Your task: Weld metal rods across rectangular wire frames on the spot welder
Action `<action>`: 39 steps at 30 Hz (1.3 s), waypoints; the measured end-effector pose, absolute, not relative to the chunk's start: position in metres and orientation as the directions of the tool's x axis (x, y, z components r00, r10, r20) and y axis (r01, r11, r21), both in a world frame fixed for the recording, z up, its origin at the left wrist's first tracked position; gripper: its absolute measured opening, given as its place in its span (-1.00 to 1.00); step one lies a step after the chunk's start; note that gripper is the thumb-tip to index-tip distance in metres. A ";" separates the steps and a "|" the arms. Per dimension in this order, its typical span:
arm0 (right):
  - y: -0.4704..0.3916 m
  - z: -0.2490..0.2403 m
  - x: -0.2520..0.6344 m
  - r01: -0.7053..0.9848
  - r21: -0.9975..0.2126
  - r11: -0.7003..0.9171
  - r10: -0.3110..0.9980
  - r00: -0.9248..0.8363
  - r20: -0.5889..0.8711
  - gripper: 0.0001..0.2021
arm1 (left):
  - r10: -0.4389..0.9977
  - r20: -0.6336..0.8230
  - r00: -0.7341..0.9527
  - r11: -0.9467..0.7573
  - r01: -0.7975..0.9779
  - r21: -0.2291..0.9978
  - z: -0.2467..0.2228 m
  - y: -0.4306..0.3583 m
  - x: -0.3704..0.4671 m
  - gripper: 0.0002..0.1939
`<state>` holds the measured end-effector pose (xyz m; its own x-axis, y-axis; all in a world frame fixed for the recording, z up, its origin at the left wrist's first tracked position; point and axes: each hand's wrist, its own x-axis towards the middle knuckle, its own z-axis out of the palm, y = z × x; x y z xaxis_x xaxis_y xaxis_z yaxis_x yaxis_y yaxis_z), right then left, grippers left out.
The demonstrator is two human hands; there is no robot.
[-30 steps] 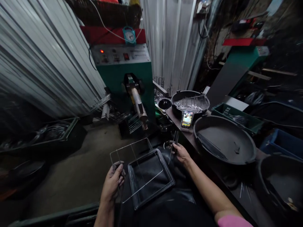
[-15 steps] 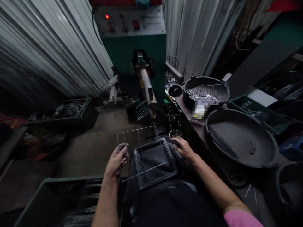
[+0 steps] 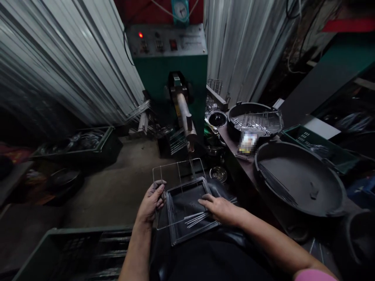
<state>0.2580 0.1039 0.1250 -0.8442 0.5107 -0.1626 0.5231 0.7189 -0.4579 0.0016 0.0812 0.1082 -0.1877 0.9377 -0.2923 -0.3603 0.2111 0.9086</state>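
My left hand [image 3: 152,200] is closed in a pinch on the left side of a rectangular wire frame [image 3: 170,166] with thin cross wires. Its far edge sits just below the tip of the machine's electrode arm [image 3: 185,113]; whether they touch I cannot tell. My right hand [image 3: 222,209] is closed around a bundle of short wire rods [image 3: 195,219], whose ends stick out on both sides of it. Beneath both hands, a stack of rectangular wire frames [image 3: 172,228] rests on my dark-covered lap.
The green machine [image 3: 146,70] with a lit red lamp stands ahead. To the right, a large round pan [image 3: 295,171] holds thin rods, and another pan [image 3: 234,127] behind it holds wire pieces. Green crates [image 3: 55,234] stand at the lower left and far left [image 3: 111,136].
My right hand has moved down and left from beside the stack to over it, and a bundle of rods now shows in it. The wire frame in my left hand stays near the electrode arm.
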 end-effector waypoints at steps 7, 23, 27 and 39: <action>0.107 0.126 0.258 0.538 -0.430 0.725 0.531 -0.834 -0.147 -0.47 | 0.940 -0.298 -0.165 0.217 -0.383 0.898 0.106 0.088 0.005 -0.73; 0.118 0.159 0.254 0.591 -0.391 0.706 0.555 -0.804 -0.212 -0.58 | 0.941 -0.287 -0.181 0.199 -0.389 0.899 0.104 0.100 0.006 -0.68; 0.125 0.160 0.253 0.595 -0.375 0.710 0.557 -0.802 -0.217 -0.62 | 0.939 -0.279 -0.200 0.186 -0.385 0.904 0.105 0.105 0.006 -0.67; 0.135 0.155 0.254 0.551 -0.363 0.752 0.538 -0.830 -0.146 -0.68 | 0.946 -0.253 -0.204 0.158 -0.391 0.907 0.108 0.110 0.006 -0.68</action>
